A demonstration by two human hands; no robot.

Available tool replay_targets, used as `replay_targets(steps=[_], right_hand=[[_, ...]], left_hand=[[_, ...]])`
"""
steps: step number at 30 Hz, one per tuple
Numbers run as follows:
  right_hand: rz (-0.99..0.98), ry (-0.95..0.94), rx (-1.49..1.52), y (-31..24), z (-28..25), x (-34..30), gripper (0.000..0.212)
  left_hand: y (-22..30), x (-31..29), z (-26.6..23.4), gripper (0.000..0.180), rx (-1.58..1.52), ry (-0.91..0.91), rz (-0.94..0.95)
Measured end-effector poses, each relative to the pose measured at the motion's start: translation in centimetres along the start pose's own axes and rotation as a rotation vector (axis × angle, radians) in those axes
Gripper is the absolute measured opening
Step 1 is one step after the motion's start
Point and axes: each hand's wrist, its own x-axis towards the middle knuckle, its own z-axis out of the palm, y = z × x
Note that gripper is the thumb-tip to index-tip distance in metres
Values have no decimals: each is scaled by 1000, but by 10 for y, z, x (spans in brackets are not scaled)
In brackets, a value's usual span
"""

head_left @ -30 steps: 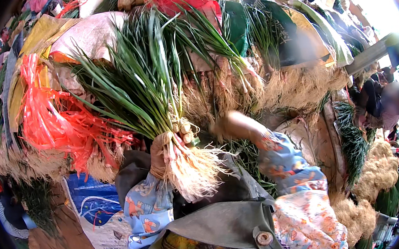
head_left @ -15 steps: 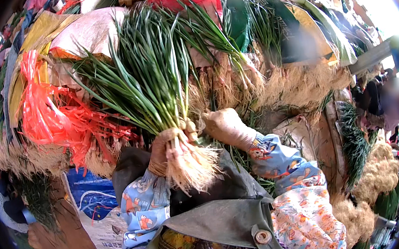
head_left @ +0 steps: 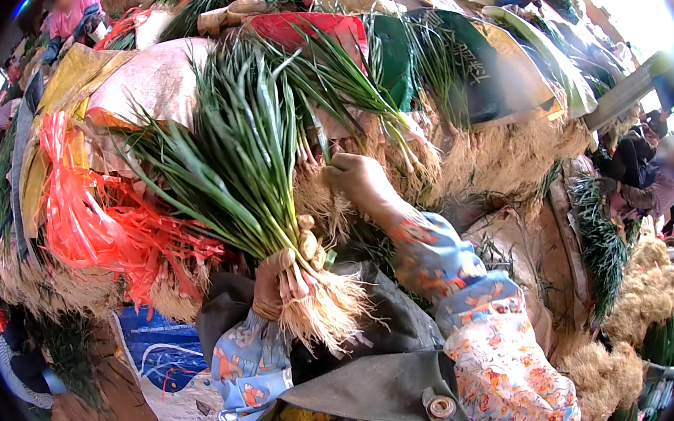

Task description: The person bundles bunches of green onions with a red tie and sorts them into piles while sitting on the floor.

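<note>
A thick bunch of green onions (head_left: 255, 161) stands upright over my lap, long green leaves up and pale roots down. My left hand (head_left: 270, 286) is closed around the lower stems, its fingers wrapping the front of the bunch. My right hand (head_left: 360, 182) is stretched forward to the right of the bunch. It is beside more green onions (head_left: 367, 102) lying over the row ahead, close to their stems and roots. Its fingers look curled and pressed together, with the fingertips mostly hidden, so I cannot make out what is in them.
Red plastic strips (head_left: 81, 211) hang at the left. Ahead, a rooty row of onions (head_left: 493, 151) lies under a green sack (head_left: 453, 69) and a red cloth (head_left: 320, 33). A co-worker (head_left: 659, 179) sits at the right beside onion piles. A blue-and-white sack (head_left: 162, 373) lies lower left.
My right hand has moved away from the held bunch, forward and up toward the row of onions. My left hand keeps its hold, and the bunch sits slightly lower in view.
</note>
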Motion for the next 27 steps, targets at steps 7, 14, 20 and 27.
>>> replay_targets(steps=[7,14,20,27], right_hand=[[-188,343,34,11,-75,-45,10],[212,283,-1020,36,-171,24,23],[20,84,-923,29,-32,69,20],[-44,-67,-266,0,-18,13,19]], left_hand=[[-1,3,-3,44,80,154,44],[4,9,19,36,92,164,46],[-10,28,8,35,3,232,-11],[-4,22,-2,30,292,268,-122]])
